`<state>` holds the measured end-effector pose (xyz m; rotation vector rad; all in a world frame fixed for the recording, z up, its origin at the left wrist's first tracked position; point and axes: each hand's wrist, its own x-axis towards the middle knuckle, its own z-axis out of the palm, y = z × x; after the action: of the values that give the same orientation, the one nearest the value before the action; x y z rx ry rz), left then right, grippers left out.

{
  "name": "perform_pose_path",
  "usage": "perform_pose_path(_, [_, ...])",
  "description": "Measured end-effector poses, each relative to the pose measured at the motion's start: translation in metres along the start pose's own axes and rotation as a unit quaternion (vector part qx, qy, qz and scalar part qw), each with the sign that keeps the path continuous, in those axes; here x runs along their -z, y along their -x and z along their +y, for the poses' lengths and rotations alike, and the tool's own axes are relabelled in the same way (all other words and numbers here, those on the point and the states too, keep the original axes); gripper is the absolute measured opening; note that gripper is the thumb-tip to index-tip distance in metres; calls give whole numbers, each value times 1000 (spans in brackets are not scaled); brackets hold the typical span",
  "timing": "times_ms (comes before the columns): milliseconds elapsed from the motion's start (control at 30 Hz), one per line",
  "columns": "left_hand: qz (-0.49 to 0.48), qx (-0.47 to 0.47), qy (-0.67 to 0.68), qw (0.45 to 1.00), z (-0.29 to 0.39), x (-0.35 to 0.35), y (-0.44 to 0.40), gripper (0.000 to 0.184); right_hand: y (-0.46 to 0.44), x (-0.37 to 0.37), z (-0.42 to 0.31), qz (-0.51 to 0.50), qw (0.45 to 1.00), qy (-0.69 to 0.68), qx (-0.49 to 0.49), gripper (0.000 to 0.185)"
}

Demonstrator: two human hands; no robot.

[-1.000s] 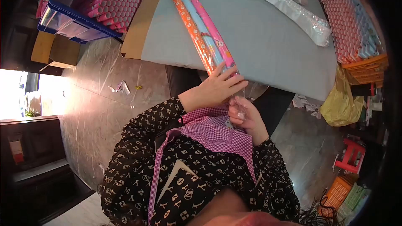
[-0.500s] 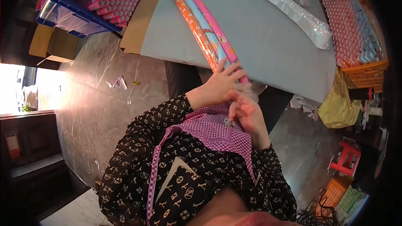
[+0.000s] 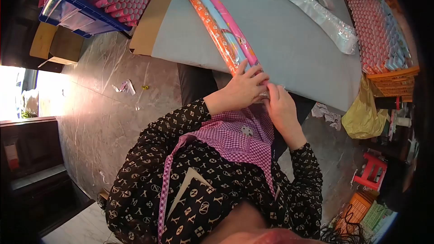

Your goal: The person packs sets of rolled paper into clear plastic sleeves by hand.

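Three long rolls of patterned paper lie side by side in clear plastic: an orange roll (image 3: 209,27), a light blue roll (image 3: 211,11) and a pink roll (image 3: 230,22). They slant across the table, with their near end past its front edge. Over that near end, my left hand (image 3: 244,88) is closed round the rolls, fingers across the top. My right hand (image 3: 284,110) is closed at the very end, thumb and fingers pinching the clear plastic wrapper (image 3: 261,96). Part of the wrapper is hidden under my fingers.
On the grey table (image 3: 280,40), clear plastic sleeves (image 3: 312,11) lie at the back right. A blue crate (image 3: 83,9) of pink rolls stands left, an orange basket (image 3: 393,79) of rolls right. A yellow bag (image 3: 364,117) and red stool (image 3: 371,171) are at the right.
My right hand has moved up and forward from below the rolls and closed at the wrapper's near end. My left hand stays on the rolls, which have barely shifted.
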<state>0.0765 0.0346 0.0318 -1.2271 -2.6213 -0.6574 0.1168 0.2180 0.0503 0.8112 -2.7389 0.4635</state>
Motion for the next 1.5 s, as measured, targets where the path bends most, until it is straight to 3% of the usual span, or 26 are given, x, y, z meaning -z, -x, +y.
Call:
perform_pose_path(200, [71, -23, 3, 997, -1, -5, -1, 31, 1, -3, 6, -55, 998, 19, -32, 35])
perform_pose_path(400, [109, -25, 135, 984, -10, 9, 2, 30, 1, -12, 8, -46, 999, 1, -11, 26])
perform_pose_path(500, [198, 66, 230, 951, -21, 20, 10, 28, -1, -8, 4, 29, 972, -228, -40, 18])
perform_pose_path(533, [199, 66, 232, 950, -25, 24, 15, 28, -2, -1, 4, 27, 973, -226, -40, 18])
perform_pose_path(600, [361, 141, 173, 905, -30, 35, 23, 27, -3, 17, 7, -26, 900, -410, -149, 19])
perform_pose_path(633, [362, 142, 177, 904, -35, 39, 23, 27, -3, 20, 12, -34, 835, -506, -215, 26])
perform_pose_path(667, [374, 215, 228, 873, -39, 45, 23, 28, -5, 27, 15, -36, 836, -502, -219, 26])
perform_pose_path(700, [382, 286, 278, 834, -42, 47, 23, 30, -10, 36, 19, 3, 738, -634, -230, 28])
perform_pose_path(733, [383, 285, 284, 832, -47, 47, 22, 30, -14, 43, 22, 44, 621, -747, -234, 30])
perform_pose_path(767, [335, 337, 460, 750, -53, 46, 19, 37, -15, 47, 27, 46, 625, -743, -236, 30])
perform_pose_path(833, [211, 364, 721, 550, -64, 34, 11, 60, -15, 56, 35, 29, 472, -852, -227, 37])
perform_pose_path(867, [211, 359, 725, 549, -65, 28, 6, 60, -11, 55, 36, 30, 477, -848, -227, 37])
perform_pose_path(933, [102, 359, 842, 391, -62, 17, -10, 60, 3, 45, 38, 57, 350, -889, -288, 38])
perform_pose_path(967, [102, 355, 844, 388, -59, 12, -16, 60, 8, 44, 33, 71, 315, -895, -308, 39])
perform_pose_path(1000, [92, 349, 853, 376, -55, 7, -23, 58, 17, 37, 33, 72, 318, -893, -311, 39])
perform_pose_path(1067, [78, 346, 863, 361, -49, -1, -33, 57, 35, 22, 30, 88, 211, -925, -304, 37])
perform_pose_path(1133, [94, 331, 858, 382, -46, -4, -38, 51, 45, 16, 21, 117, 202, -906, -353, 35])
perform_pose_path(1267, [105, 339, 856, 375, -43, -14, -36, 44, 65, -2, 14, 118, 185, -908, -356, 36])
perform_pose_path(1400, [117, 362, 845, 375, -45, -19, -32, 37, 79, -23, 16, 61, 203, -928, -305, 33])
perform_pose_path(1500, [123, 373, 839, 376, -44, -16, -29, 35, 81, -26, 11, 84, 190, -909, -362, 31])
